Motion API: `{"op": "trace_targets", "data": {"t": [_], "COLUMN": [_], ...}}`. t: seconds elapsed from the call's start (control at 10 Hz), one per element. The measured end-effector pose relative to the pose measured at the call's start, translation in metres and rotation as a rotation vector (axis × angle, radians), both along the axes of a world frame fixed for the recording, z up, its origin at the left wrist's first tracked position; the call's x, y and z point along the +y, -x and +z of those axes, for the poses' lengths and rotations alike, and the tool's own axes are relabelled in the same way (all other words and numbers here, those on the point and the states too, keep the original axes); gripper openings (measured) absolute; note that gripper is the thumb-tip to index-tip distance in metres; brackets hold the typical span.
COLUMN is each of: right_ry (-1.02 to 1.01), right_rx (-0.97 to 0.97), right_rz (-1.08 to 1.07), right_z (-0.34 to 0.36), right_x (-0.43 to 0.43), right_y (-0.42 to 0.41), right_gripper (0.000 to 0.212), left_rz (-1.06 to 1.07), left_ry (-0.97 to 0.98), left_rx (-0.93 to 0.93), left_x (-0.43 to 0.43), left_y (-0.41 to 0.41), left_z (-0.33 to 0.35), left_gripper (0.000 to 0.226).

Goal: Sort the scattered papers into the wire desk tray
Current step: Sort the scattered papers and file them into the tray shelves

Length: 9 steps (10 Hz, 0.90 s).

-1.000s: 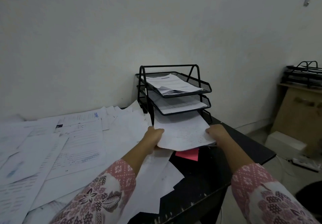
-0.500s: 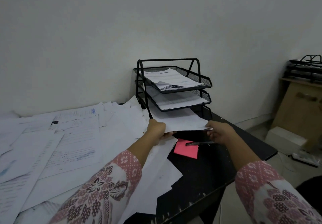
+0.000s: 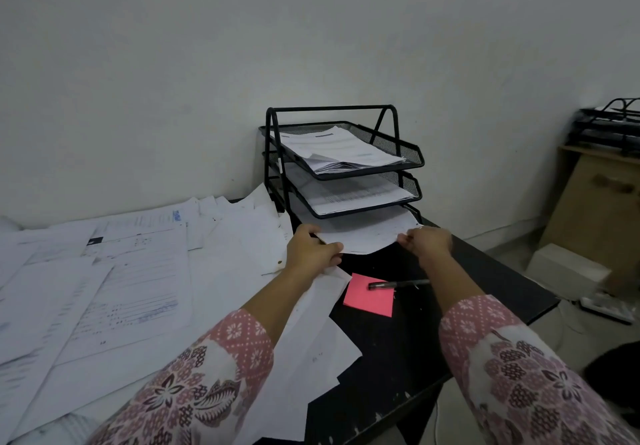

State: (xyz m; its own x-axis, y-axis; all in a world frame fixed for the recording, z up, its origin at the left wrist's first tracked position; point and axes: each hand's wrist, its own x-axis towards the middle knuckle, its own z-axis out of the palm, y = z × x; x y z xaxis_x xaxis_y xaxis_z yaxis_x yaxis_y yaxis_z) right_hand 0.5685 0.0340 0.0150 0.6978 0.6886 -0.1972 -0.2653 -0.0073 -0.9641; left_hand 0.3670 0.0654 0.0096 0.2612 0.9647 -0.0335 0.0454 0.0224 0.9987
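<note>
A black three-tier wire desk tray (image 3: 412,158) stands against the wall on the black desk. Its top and middle tiers hold stacked papers. A white sheet (image 3: 367,231) lies most of the way into the bottom tier, its near edge sticking out. My left hand (image 3: 311,248) pinches the sheet's near left corner. My right hand (image 3: 427,242) pinches its near right corner. Scattered printed papers (image 3: 138,271) cover the desk's left side.
A pink sticky note (image 3: 369,297) with a black pen (image 3: 398,284) across it lies on the black desk (image 3: 485,271) just in front of my hands. A wooden cabinet (image 3: 602,202) carrying another wire tray stands at the right, with a white box on the floor.
Both hands have pushed the sheet forward, from held up in front of the tray to mostly inside the bottom tier. The pink note and pen became uncovered.
</note>
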Motion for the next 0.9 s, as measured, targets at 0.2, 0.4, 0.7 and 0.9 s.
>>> {"op": "trace_targets", "data": {"t": [0.2, 0.4, 0.7, 0.9], "right_ry": [0.045, 0.070, 0.077, -0.010], "right_rx": [-0.088, -0.102, -0.392, -0.577], "right_rz": [-0.045, -0.072, -0.100, 0.128], "right_z": [0.005, -0.002, 0.004, 0.007], "right_x": [0.017, 0.036, 0.034, 0.037], "right_y": [0.003, -0.002, 0.046, 0.129], "right_gripper": [0.033, 0.040, 0.027, 0.014], "left_rz": [0.022, 0.032, 0.013, 0.112], "left_ry": [-0.043, -0.061, -0.110, -0.213], "left_rx": [-0.005, 0.024, 0.128, 0.280], "left_x": [-0.001, -0.001, 0.001, 0.001], "left_y": [0.003, 0.008, 0.043, 0.110], "left_z": [-0.005, -0.003, 0.007, 0.009], "left_gripper": [0.047, 0.046, 0.031, 0.021]}}
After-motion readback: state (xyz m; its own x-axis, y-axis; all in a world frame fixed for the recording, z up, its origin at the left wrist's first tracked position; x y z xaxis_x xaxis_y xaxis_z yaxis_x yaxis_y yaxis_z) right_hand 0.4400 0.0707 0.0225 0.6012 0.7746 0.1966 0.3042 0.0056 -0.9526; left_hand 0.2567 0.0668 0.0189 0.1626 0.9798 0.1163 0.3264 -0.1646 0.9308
